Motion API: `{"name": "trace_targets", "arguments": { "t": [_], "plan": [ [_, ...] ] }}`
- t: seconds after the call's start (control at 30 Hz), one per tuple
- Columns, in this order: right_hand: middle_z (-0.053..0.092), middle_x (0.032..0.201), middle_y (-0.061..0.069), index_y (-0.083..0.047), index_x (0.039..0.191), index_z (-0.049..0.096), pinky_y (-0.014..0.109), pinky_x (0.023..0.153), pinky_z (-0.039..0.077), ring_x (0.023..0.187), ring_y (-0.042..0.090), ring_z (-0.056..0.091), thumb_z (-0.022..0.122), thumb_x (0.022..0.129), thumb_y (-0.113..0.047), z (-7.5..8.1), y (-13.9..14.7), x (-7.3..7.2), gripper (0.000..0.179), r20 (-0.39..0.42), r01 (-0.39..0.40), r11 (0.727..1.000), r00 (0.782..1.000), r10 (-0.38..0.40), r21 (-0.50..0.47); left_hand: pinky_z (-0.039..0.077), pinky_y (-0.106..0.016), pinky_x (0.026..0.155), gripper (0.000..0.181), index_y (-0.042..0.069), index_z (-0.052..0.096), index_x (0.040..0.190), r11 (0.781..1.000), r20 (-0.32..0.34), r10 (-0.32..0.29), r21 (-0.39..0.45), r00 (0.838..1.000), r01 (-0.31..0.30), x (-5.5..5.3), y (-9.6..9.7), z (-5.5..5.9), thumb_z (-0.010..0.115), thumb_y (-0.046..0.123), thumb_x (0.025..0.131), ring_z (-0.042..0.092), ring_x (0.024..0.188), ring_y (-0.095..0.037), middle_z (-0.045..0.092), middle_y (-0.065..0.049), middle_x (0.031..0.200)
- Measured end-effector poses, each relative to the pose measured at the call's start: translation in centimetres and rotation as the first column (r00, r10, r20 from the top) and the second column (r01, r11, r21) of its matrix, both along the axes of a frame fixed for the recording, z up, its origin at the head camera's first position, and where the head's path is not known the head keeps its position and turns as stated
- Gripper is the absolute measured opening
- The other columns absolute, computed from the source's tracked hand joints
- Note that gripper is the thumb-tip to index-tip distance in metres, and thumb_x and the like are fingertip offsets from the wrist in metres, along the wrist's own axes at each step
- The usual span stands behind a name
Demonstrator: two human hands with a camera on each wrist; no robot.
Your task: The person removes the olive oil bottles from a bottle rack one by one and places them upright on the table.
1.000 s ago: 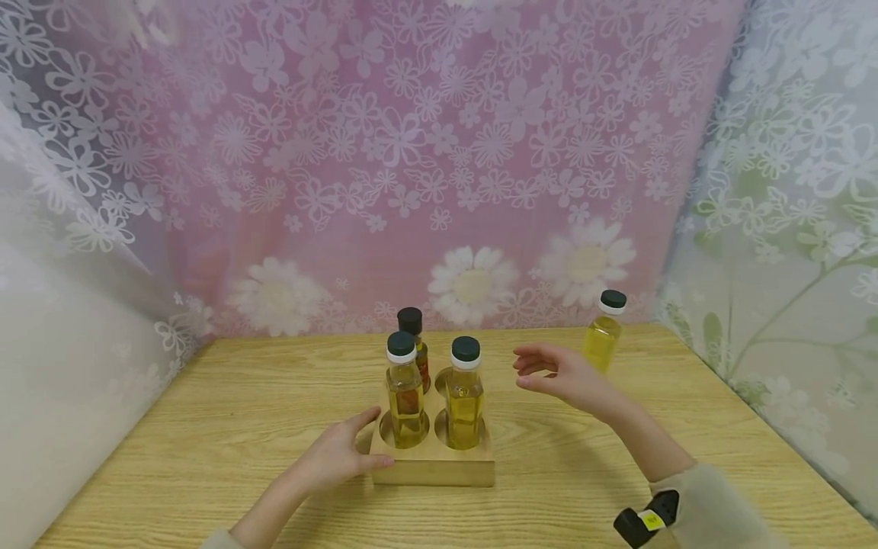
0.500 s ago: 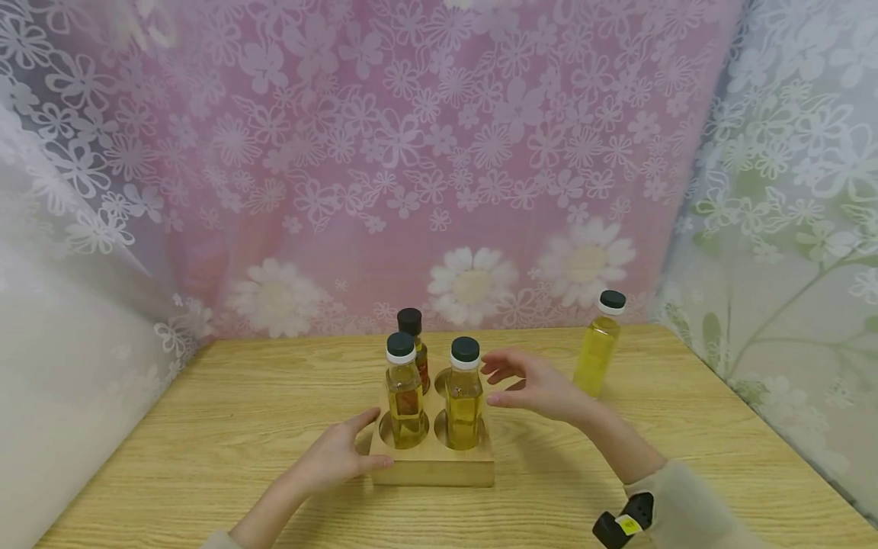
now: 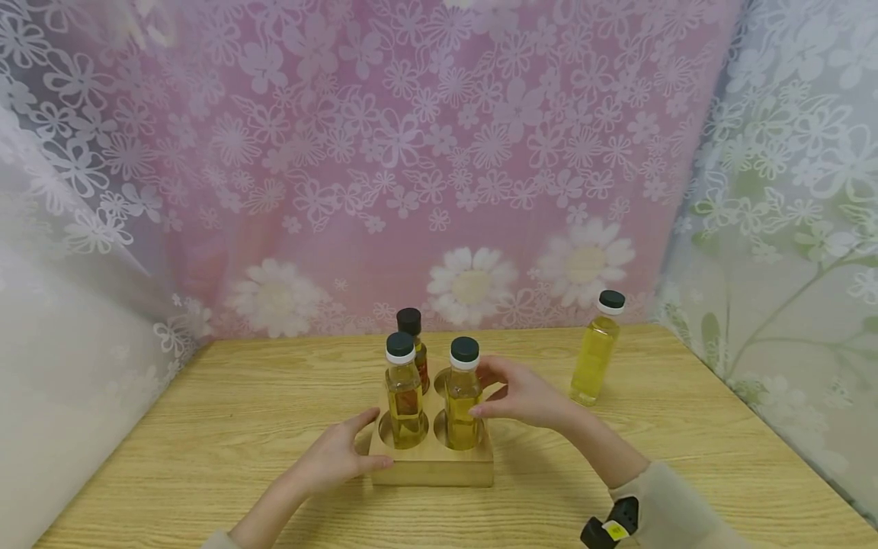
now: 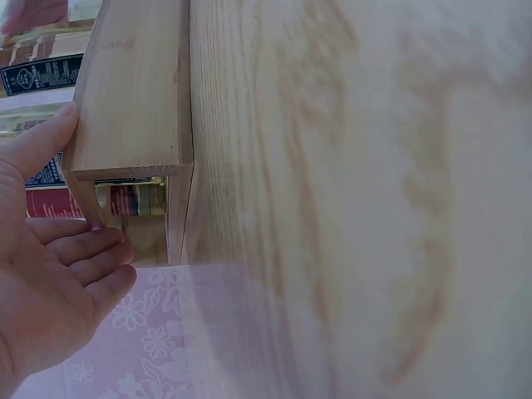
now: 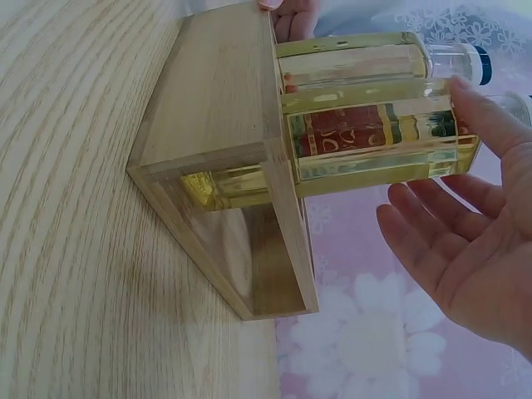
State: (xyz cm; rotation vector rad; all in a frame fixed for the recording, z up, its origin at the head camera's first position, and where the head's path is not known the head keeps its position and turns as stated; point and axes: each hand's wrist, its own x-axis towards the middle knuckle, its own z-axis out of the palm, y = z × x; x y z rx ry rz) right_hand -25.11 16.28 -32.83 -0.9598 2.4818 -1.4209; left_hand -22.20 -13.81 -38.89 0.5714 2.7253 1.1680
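A wooden bottle rack point(image 3: 434, 471) stands in the middle of the table. Two bottles of yellow oil with dark green caps occupy its front holes, the left bottle point(image 3: 405, 400) and the right bottle point(image 3: 464, 412). Behind them is a black-capped bottle point(image 3: 409, 322), partly hidden. My left hand point(image 3: 336, 460) rests at the rack's front left corner, its thumb along the front edge and its fingers by the open side point(image 4: 137, 224). My right hand point(image 3: 524, 396) is around the right bottle, thumb tip at the glass point(image 5: 378, 133); the other fingers are spread beyond it, not closed.
Another green-capped oil bottle point(image 3: 595, 358) stands on the table point(image 3: 261, 396) at the back right. The rack's back right hole point(image 3: 441, 381) shows behind the right bottle. Flowered curtains point(image 3: 439, 152) hang behind and at both sides.
My right hand has moved left from near the back right bottle to the front right bottle in the rack. The left hand and the bottles have stayed put.
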Motion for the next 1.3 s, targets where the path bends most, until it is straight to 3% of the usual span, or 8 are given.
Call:
{"name": "trace_targets", "arguments": {
  "t": [0.23, 0.33, 0.53, 0.83, 0.93, 1.03, 1.13, 1.3],
  "plan": [
    [0.060, 0.104, 0.006, -0.003, 0.120, 0.054, 0.034, 0.078, 0.051, 0.098, 0.023, 0.057, 0.077, 0.078, -0.021, -0.5, -0.5, -0.1, 0.051, -0.049, 0.048, 0.999, 0.998, -0.047, 0.016, 0.039, -0.043, 0.078, 0.088, -0.001, 0.035, 0.141, 1.000, 0.018, -0.005, -0.004, 1.000, 0.006, -0.1, -0.1, 0.0, 0.074, 0.042, 0.076, 0.050, 0.073, -0.019, 0.058, -0.018, 0.117],
    [0.060, 0.103, 0.005, -0.003, 0.118, 0.055, 0.032, 0.076, 0.052, 0.096, 0.022, 0.057, 0.076, 0.078, -0.023, -0.5, -0.6, 0.1, 0.049, -0.084, 0.073, 0.997, 0.994, -0.070, 0.027, 0.038, -0.042, 0.076, 0.088, -0.002, 0.035, 0.141, 1.000, 0.013, -0.011, -0.004, 1.000, 0.011, -0.2, -0.1, 0.0, 0.074, 0.042, 0.076, 0.048, 0.070, -0.017, 0.060, -0.017, 0.114],
    [0.058, 0.102, 0.006, -0.003, 0.112, 0.056, 0.028, 0.074, 0.052, 0.094, 0.023, 0.058, 0.077, 0.078, -0.023, -0.4, -0.6, 0.4, 0.045, -0.105, 0.105, 0.994, 0.989, -0.102, 0.025, 0.038, -0.040, 0.075, 0.089, -0.003, 0.032, 0.142, 0.999, 0.021, -0.035, -0.007, 0.999, 0.035, -0.2, -0.1, -0.1, 0.072, 0.044, 0.077, 0.033, 0.048, -0.012, 0.060, -0.006, 0.077],
    [0.058, 0.104, 0.010, -0.001, 0.110, 0.055, 0.033, 0.078, 0.051, 0.097, 0.026, 0.058, 0.074, 0.080, -0.024, 1.9, 0.3, 0.2, 0.043, -0.116, 0.195, 0.981, 0.974, -0.195, -0.012, 0.039, -0.043, 0.080, 0.089, -0.001, 0.032, 0.143, 1.000, 0.019, -0.021, -0.015, 1.000, 0.022, -0.1, -0.1, 0.1, 0.072, 0.045, 0.078, 0.033, 0.050, -0.010, 0.047, 0.005, 0.050],
    [0.058, 0.104, 0.012, 0.000, 0.111, 0.054, 0.034, 0.078, 0.051, 0.097, 0.028, 0.057, 0.073, 0.081, -0.019, 2.9, 0.9, 0.3, 0.041, -0.125, 0.212, 0.976, 0.968, -0.216, -0.047, 0.038, -0.043, 0.079, 0.089, -0.002, 0.032, 0.142, 1.000, 0.014, -0.024, -0.013, 1.000, 0.024, -0.2, -0.1, 0.2, 0.072, 0.044, 0.078, 0.036, 0.052, -0.012, 0.051, 0.002, 0.056],
    [0.057, 0.104, 0.015, 0.002, 0.111, 0.054, 0.035, 0.078, 0.051, 0.097, 0.030, 0.057, 0.074, 0.080, -0.015, 3.7, 1.8, 0.3, 0.040, -0.148, 0.250, 0.966, 0.955, -0.258, -0.070, 0.039, -0.043, 0.080, 0.089, -0.002, 0.033, 0.142, 1.000, 0.004, -0.020, -0.015, 1.000, 0.020, -0.2, -0.1, 0.1, 0.073, 0.043, 0.077, 0.048, 0.071, -0.016, 0.063, -0.005, 0.080],
    [0.056, 0.107, 0.016, 0.003, 0.112, 0.054, 0.038, 0.080, 0.051, 0.099, 0.032, 0.056, 0.074, 0.080, -0.014, 4.2, 3.0, 0.5, 0.041, -0.176, 0.300, 0.952, 0.936, -0.306, -0.060, 0.039, -0.043, 0.079, 0.088, -0.001, 0.034, 0.141, 1.000, 0.009, -0.017, -0.014, 1.000, 0.017, -0.1, -0.1, 0.1, 0.074, 0.043, 0.076, 0.051, 0.082, -0.020, 0.063, -0.007, 0.089],
    [0.054, 0.109, 0.017, 0.002, 0.111, 0.054, 0.038, 0.080, 0.051, 0.100, 0.032, 0.055, 0.074, 0.081, -0.018, 4.8, 5.2, 0.9, 0.042, -0.208, 0.376, 0.927, 0.906, -0.370, -0.009, 0.041, -0.047, 0.085, 0.089, -0.002, 0.034, 0.141, 1.000, 0.015, -0.015, -0.004, 1.000, 0.015, -0.1, -0.3, 0.1, 0.074, 0.043, 0.076, 0.056, 0.088, -0.023, 0.065, -0.011, 0.092]
  ]
}}
